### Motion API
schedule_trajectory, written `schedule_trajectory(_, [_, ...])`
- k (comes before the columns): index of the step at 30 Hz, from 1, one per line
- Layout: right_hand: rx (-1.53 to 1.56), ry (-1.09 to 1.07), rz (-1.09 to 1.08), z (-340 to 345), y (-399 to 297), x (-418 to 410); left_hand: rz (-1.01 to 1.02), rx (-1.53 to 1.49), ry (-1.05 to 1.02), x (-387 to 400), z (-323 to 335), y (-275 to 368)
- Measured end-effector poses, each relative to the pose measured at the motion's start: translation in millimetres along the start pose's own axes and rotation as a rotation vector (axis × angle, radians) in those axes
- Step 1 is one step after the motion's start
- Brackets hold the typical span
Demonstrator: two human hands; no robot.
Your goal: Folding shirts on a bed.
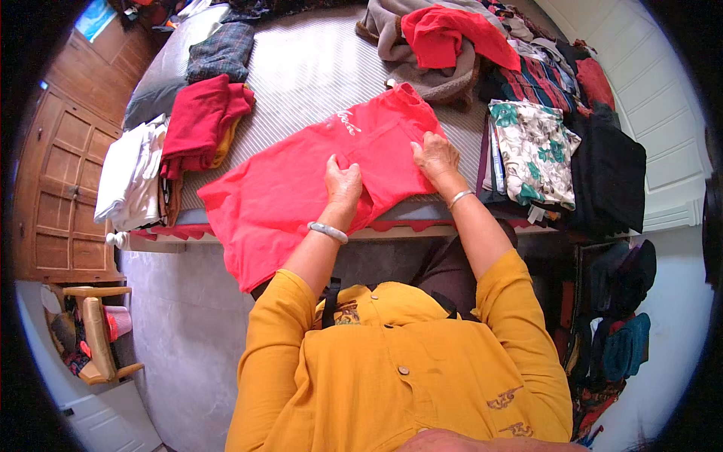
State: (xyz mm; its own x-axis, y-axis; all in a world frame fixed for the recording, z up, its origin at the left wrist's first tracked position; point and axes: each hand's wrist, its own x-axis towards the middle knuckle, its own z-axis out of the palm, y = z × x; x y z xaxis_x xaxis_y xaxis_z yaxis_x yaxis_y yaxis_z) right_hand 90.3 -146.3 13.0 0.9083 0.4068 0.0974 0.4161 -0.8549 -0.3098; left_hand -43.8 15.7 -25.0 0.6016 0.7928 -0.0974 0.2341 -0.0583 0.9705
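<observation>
A bright coral-red shirt [282, 186] with white script on it lies spread over the near side of a bed, its lower end hanging past the bed's edge. My left hand [343, 183] pinches the cloth near the shirt's middle, a pale bangle on that wrist. Higher up and to the right, my right hand [438, 158] grips the fabric below the collar [411, 93]; a silver bangle circles this wrist. Folds run through the cloth between both hands. Fingertips of each hand are partly hidden in the fabric.
A striped mattress [305, 51] carries folded piles: white clothes [133, 172], dark red clothes [197, 121] and plaid cloth [220, 51] at left; a floral garment [534, 150] and black cloth [610, 169] at right. A grey-brown blanket [390, 34] lies behind. A wooden chair [99, 339] stands lower left.
</observation>
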Motion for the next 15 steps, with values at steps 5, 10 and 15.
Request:
schedule_trajectory(5, [0.014,0.076,-0.024,12.5,-3.6,4.8,-0.034,-0.199,-0.039,1.7,2.7,-5.0])
schedule_trajectory(10, [0.194,0.066,-0.038,14.0,4.5,9.8,-0.001,-0.416,-0.175,4.8,-1.1,-1.0])
schedule_trajectory(15, [0.230,0.219,-0.023,2.2,14.2,7.4,-0.118,-0.345,-0.078,6.9,2.8,17.6])
